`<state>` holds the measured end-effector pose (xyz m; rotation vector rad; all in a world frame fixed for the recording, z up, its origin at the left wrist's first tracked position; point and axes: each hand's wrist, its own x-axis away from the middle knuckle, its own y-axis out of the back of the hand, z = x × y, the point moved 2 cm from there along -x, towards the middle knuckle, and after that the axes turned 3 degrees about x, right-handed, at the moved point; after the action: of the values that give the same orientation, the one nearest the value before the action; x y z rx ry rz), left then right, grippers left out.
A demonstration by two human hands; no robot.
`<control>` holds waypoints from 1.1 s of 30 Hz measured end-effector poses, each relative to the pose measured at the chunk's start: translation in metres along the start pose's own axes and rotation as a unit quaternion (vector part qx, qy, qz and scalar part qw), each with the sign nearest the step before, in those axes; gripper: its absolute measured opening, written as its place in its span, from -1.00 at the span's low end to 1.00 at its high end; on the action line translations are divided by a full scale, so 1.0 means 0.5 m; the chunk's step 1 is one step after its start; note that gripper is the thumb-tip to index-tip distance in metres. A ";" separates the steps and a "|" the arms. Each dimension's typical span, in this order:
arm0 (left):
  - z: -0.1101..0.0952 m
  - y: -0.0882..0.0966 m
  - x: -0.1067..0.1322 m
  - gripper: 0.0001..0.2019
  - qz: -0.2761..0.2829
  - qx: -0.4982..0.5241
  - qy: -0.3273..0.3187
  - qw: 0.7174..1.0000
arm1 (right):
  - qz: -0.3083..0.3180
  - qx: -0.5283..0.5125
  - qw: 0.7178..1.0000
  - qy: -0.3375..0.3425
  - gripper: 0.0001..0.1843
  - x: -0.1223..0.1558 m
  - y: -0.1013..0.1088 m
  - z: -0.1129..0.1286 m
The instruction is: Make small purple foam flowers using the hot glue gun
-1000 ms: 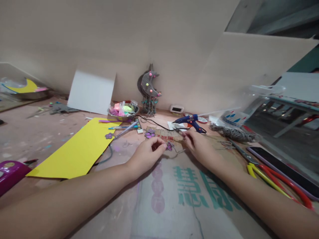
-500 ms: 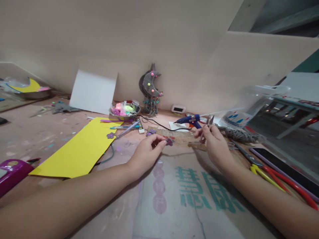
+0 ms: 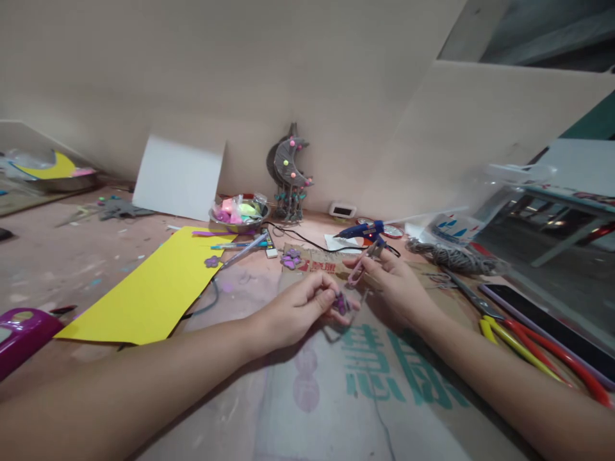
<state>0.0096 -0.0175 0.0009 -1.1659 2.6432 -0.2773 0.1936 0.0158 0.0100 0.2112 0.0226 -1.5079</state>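
Note:
My left hand [image 3: 300,308] pinches a small purple flower piece [image 3: 341,303] with a grey string hanging from it, just above the cardboard sheet [image 3: 365,384] with teal print. My right hand [image 3: 390,282] is closed around small thread snips [image 3: 361,264], whose tip points down toward the flower piece. The two hands are almost touching. More purple flower pieces [image 3: 291,258] lie on a cardboard strip behind them.
A blue glue gun [image 3: 362,231] and a grey twine bundle [image 3: 449,255] lie behind my right hand. Scissors with red and yellow handles [image 3: 519,336] and a phone [image 3: 548,323] are at right. Yellow paper [image 3: 154,285], pens, a metal bowl [image 3: 239,214] and a moon ornament [image 3: 288,169] sit left and back.
My right hand picked up the snips, raised them to the right, then brought them down to the flower piece. My left hand lifted that piece off the strip and drew it nearer.

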 end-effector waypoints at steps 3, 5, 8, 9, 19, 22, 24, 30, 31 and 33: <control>0.002 -0.006 0.002 -0.71 0.012 -0.027 0.022 0.999 | -0.042 0.017 0.998 0.031 -0.80 -0.006 0.014 -0.004; 0.005 0.000 -0.001 -0.71 -0.013 -0.050 0.022 0.998 | -0.108 0.095 0.986 0.087 -0.80 -0.012 0.039 0.007; 0.007 0.020 -0.009 -0.74 -0.090 -0.087 -0.010 0.992 | -0.119 0.276 0.938 0.170 -0.69 -0.017 0.072 0.040; 0.008 0.027 -0.012 -0.74 -0.114 -0.101 -0.021 0.988 | -0.090 0.335 0.917 0.196 -0.65 -0.017 0.078 0.051; -0.001 0.044 -0.014 -0.79 -0.175 -0.171 -0.051 0.968 | -0.016 0.571 0.727 0.381 -0.54 0.020 0.037 0.064; -0.009 0.040 -0.011 -0.81 -0.177 -0.194 -0.058 0.963 | -0.024 0.574 0.709 0.409 -0.55 0.031 0.026 0.051; -0.011 0.040 -0.010 -0.81 -0.183 -0.195 -0.056 0.962 | -0.017 0.585 0.695 0.417 -0.55 0.034 0.025 0.042; -0.007 0.044 -0.012 -0.81 -0.190 -0.195 -0.050 0.961 | -0.006 0.607 0.676 0.416 -0.60 0.036 0.023 0.027; -0.007 0.044 -0.012 -0.81 -0.192 -0.199 -0.053 0.960 | -0.005 0.605 0.677 0.418 -0.60 0.037 0.022 0.026; -0.007 0.044 -0.012 -0.81 -0.194 -0.208 -0.056 0.957 | 0.001 0.602 0.679 0.420 -0.58 0.037 0.020 0.025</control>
<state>-0.0028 0.0020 -0.0009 -1.7727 2.4204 0.2903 0.2033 -0.0042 0.0210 1.9655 -0.2504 -1.0706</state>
